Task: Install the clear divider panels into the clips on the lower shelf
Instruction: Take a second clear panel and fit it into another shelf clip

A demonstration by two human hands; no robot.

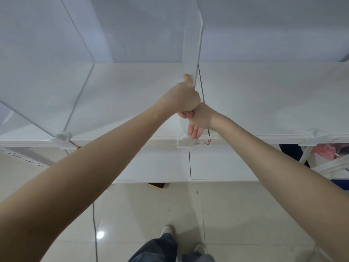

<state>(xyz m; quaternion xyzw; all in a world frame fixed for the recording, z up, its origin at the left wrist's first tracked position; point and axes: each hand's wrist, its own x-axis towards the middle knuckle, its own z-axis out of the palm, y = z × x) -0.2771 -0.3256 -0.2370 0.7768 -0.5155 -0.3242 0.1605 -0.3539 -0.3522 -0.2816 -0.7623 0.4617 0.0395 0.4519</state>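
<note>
A clear divider panel [192, 44] stands upright over the middle of the white shelf [132, 87]. My left hand [186, 97] is closed around the panel's front edge, thumb up against it. My right hand [198, 121] sits just below, its fingers pressing down at the white clip [186, 142] on the shelf's front rail, where the panel's lower corner meets it. Whether the right hand grips the panel is hidden. Another clear panel [43, 76] stands seated in a clip [61, 138] at the left.
A third clip [318, 134] sits on the front rail at the right. Below it a white bag [324, 156] holds pink items. A lower shelf [188, 163] juts out beneath. My feet [168, 231] stand on the glossy tiled floor beside a thin cable [94, 224].
</note>
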